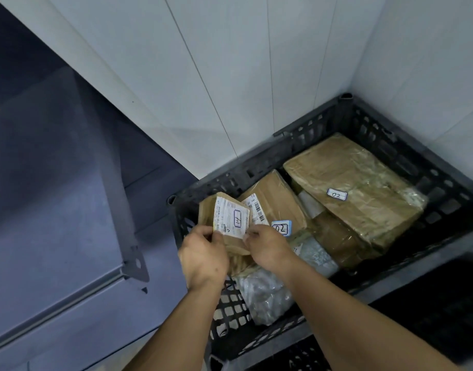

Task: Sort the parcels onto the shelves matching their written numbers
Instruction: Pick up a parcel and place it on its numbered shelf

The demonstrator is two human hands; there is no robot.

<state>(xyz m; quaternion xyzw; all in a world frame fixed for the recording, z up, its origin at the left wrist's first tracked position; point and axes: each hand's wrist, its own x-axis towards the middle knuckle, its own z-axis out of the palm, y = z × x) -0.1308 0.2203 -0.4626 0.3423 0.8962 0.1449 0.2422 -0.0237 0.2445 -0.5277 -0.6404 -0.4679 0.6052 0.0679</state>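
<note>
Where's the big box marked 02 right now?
In the head view, the big box lies at the far right of the black crate, near the wall corner, beside a smaller box also marked 02.

Crate (305, 153): black moulded plastic, matt, with perforated lattice walls and a slightly scuffed rim.

Small parcel (224, 223): brown corrugated cardboard, matt; its face carries a white paper shipping label with a smooth finish.

Middle parcel (278, 199): plain brown cardboard, matt, with a white paper barcode label and a paper sticker.

Large parcel (356, 188): brown cardboard overwrapped in clear tape or film, glossy and wrinkled, with light glare along the right side.

Padded bag (262, 295): grey-white plastic film, crinkled and semi-glossy.

Wall panels (230, 62): pale, smooth, faintly reflective, with thin seams.

Shelf unit (56, 210): painted sheet metal, blue-grey, smooth and matt.
</note>
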